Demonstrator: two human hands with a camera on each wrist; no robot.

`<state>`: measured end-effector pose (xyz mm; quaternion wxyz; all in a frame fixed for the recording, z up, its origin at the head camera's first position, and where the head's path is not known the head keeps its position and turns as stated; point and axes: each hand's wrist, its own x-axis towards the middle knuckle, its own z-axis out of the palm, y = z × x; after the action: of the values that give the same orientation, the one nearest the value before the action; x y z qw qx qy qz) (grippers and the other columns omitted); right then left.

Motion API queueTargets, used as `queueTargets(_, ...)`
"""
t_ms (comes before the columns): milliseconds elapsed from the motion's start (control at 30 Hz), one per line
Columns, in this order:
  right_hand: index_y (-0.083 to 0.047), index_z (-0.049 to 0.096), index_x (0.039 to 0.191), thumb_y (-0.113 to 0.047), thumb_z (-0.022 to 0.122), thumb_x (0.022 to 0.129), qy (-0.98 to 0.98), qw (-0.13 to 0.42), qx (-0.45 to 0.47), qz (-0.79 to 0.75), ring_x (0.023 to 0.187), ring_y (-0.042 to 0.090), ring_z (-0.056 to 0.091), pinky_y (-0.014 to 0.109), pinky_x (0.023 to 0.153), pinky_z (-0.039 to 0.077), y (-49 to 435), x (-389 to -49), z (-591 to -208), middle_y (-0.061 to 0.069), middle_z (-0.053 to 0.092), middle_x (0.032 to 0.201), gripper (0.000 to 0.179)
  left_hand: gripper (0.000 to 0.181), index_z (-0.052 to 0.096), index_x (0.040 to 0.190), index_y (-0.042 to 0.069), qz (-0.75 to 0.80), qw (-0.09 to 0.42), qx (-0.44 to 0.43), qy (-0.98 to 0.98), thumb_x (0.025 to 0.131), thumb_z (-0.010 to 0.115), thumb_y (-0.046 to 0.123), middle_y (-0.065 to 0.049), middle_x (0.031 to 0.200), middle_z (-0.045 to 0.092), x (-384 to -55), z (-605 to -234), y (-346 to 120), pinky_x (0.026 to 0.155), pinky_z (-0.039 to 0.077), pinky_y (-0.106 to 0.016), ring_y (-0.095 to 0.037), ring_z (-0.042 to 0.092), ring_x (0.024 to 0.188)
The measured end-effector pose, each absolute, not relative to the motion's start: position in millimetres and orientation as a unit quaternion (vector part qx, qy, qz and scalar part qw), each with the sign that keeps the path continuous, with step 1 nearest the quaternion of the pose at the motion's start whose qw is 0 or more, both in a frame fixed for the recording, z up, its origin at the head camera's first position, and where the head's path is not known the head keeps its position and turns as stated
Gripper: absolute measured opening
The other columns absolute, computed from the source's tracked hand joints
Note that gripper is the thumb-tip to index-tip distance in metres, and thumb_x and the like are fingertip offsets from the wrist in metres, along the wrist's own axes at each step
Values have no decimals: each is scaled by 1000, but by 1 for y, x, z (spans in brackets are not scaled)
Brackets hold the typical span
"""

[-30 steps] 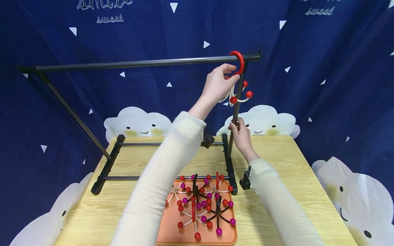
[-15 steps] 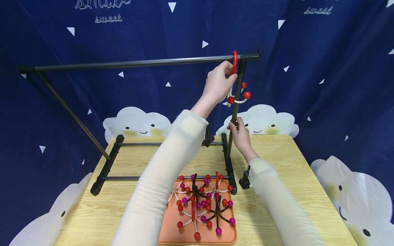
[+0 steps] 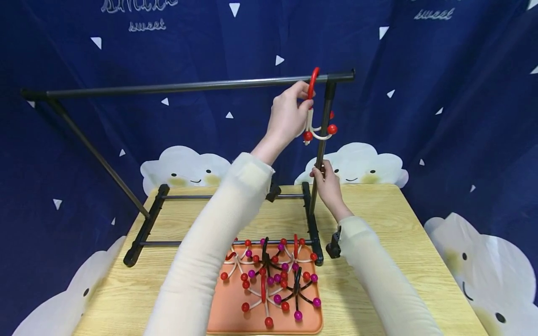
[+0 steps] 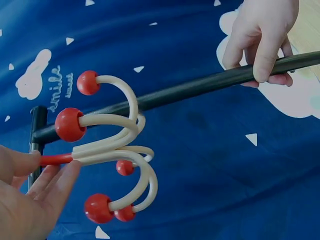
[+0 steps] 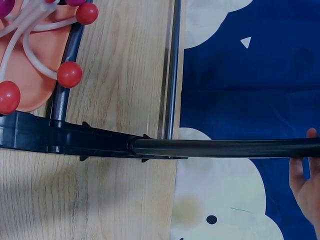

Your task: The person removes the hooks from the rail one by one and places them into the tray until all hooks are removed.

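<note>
My left hand [image 3: 286, 116] pinches the red hook of a multi-arm hanger [image 3: 311, 88] between thumb and fingers. The hook curves over the rack's black top bar [image 3: 189, 86], near its right end; whether it bears on the bar cannot be told. Below, white arms tipped with red balls [image 4: 70, 125] spread out, partly behind the rack's right post [image 3: 329, 95]. My right hand [image 3: 329, 186] grips that post lower down, fingers and thumb around it.
An orange tray [image 3: 222, 322] on the wooden table holds several similar hangers, white-armed ones and black-armed ones [image 3: 297, 280]. The rack's black base [image 3: 146, 228] stands behind it. A blue curtain [image 3: 231, 42] hangs behind the table.
My left hand has moved slightly left along the bar with the hanger, and the red hook has turned to face more edge-on. The right hand keeps its grip on the post.
</note>
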<state>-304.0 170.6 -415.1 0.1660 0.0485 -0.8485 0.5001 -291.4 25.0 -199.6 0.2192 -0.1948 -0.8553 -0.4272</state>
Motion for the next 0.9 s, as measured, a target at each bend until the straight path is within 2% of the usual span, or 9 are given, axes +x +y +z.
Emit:
queueTargets(200, -10, 46, 108, -25, 45, 96, -839, 179, 56, 510, 89, 26, 61, 37, 75, 45, 170, -304, -415, 13, 63, 92, 20, 15, 62, 103, 10, -443, 251, -209, -835, 88, 58, 10, -4, 106, 66, -293, -197, 14, 68, 48, -19, -12, 64, 79)
queueTargets(400, -10, 46, 108, -26, 45, 96, -839, 179, 59, 511, 89, 26, 62, 36, 74, 46, 170, -304, -416, 12, 63, 91, 20, 16, 61, 104, 10, -495, 232, -205, -812, 89, 57, 10, -5, 107, 65, -290, -198, 3, 61, 51, -19, -12, 65, 77)
queueTargets(633, -9, 46, 110, -25, 44, 96, -843, 177, 55, 505, 91, 27, 62, 37, 75, 46, 171, -305, -417, 12, 63, 92, 20, 16, 62, 102, 6, -548, 237, -207, -775, 87, 58, 5, -7, 101, 64, -285, -201, -10, 72, 52, -17, -15, 67, 81)
queueTargets(900, -10, 46, 107, -26, 45, 96, -839, 176, 51, 512, 91, 27, 62, 38, 77, 46, 168, -305, -418, 12, 63, 92, 20, 14, 61, 100, 2, -586, 250, -210, -741, 87, 58, 3, -10, 97, 64, -274, -216, -26, 74, 52, -20, -18, 66, 86)
